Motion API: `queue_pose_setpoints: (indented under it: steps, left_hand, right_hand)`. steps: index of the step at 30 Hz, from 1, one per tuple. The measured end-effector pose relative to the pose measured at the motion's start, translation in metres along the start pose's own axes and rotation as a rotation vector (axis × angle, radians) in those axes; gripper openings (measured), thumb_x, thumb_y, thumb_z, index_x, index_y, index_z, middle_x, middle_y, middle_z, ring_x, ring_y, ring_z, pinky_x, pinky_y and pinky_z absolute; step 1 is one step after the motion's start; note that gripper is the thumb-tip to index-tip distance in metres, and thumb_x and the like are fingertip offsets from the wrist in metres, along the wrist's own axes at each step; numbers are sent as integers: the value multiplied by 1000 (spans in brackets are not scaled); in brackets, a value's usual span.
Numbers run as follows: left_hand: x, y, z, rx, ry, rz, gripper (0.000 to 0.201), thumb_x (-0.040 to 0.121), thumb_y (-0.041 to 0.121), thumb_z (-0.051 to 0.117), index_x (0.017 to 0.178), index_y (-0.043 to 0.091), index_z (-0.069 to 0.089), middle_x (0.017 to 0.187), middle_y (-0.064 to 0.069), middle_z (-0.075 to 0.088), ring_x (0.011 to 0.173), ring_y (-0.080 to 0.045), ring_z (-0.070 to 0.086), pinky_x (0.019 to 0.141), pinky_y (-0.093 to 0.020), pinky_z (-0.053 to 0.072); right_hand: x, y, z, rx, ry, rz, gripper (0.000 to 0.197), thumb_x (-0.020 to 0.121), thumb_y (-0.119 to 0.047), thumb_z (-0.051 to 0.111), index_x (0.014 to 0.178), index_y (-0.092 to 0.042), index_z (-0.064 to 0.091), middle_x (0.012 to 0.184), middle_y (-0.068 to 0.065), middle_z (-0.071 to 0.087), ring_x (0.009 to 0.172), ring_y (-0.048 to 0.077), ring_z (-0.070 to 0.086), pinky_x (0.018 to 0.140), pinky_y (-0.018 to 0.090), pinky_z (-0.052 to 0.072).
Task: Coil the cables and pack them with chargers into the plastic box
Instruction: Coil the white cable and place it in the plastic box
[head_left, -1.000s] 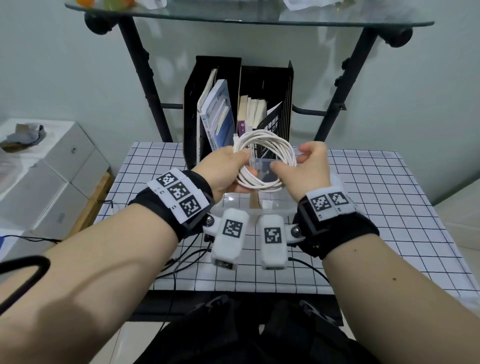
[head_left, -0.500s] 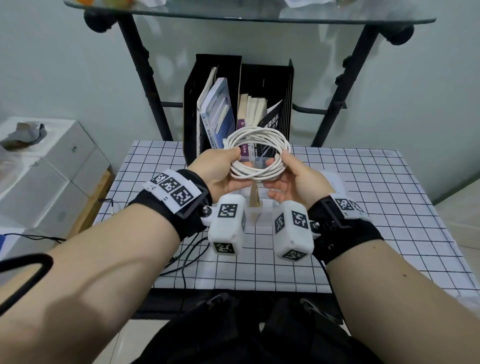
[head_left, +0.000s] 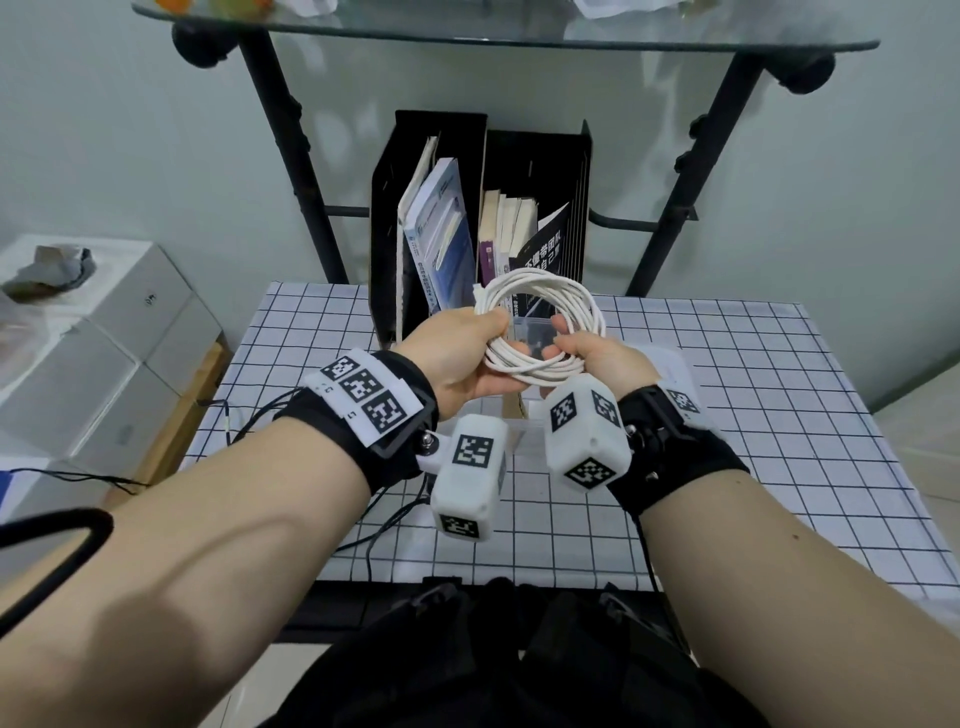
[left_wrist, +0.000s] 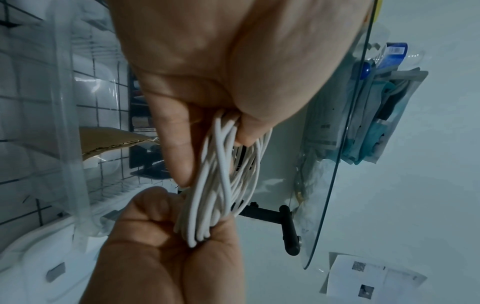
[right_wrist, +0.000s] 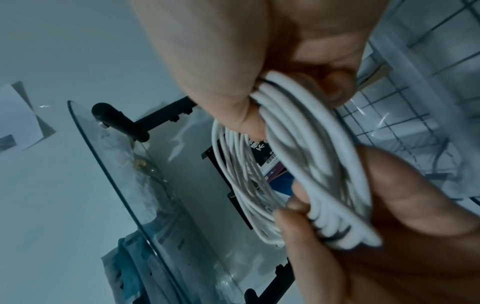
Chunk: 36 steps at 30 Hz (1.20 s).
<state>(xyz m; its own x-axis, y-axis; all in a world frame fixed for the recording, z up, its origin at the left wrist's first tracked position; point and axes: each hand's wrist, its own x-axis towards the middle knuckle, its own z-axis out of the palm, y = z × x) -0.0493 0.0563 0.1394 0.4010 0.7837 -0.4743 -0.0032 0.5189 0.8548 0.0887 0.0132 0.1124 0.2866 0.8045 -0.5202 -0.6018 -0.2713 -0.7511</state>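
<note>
White cable coil (head_left: 540, 327) | upright ring, facing viewer | both hands (head_left: 597, 358) gripping

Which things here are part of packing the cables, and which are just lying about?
Part of the job:
white cable coil, held by left hand and right hand
clear plastic box

Lying about:
black file holder with books
glass shelf
white boxes
</note>
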Motion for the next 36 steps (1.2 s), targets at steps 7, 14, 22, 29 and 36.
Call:
queue_pose_setpoints:
  steps: [7, 14, 22, 29, 36]
  left_hand:
    - [4, 5, -7, -35, 28, 5, 20, 99, 21, 46, 85, 8, 52, 52, -3, 65, 51, -15, 67, 53, -32, 59]
    - [9, 8, -18, -105, 65, 7, 23, 99, 21, 46, 81, 8, 51, 55, -5, 66, 53, -18, 68, 48, -28, 57]
    - [11, 6, -18, -213, 91, 25, 22, 100, 20, 45, 84, 5, 50, 60, -9, 67, 53, -19, 68, 47, -30, 57]
    - [16, 9, -17, -355, 183, 74, 15, 98, 15, 47, 105, 2, 50, 77, -12, 61, 63, -22, 67, 46, -34, 56]
    - [17, 3, -13, -415, 226, 115, 12, 99, 16, 45, 99, 5, 49, 79, -12, 59, 67, -24, 66, 53, -38, 59]
  right_hand:
    - [-4, 3, -1, -92, -96, 7, 27, 94, -33, 54, 84, -8, 59, 58, 7, 68, 46, 17, 64, 45, 23, 53]
    - [-4, -1, -12, -262, -139, -2, 26, 92, -8, 44, 112, 0, 60, 91, 16, 72, 76, 22, 72, 72, 29, 59]
    - [-6, 11, -19, -393, -141, -80, 4, 93, -13, 58, 91, -11, 60, 66, 5, 73, 56, 10, 69, 56, 20, 58]
    - [-10, 4, -20, -436, -154, -24, 8, 93, -13, 57, 89, -7, 59, 63, 8, 71, 51, 13, 68, 58, 26, 52]
    - [-17, 9, -16, -534, -176, -13, 7, 93, -15, 58, 92, -9, 59, 60, 8, 71, 48, 13, 65, 61, 30, 49]
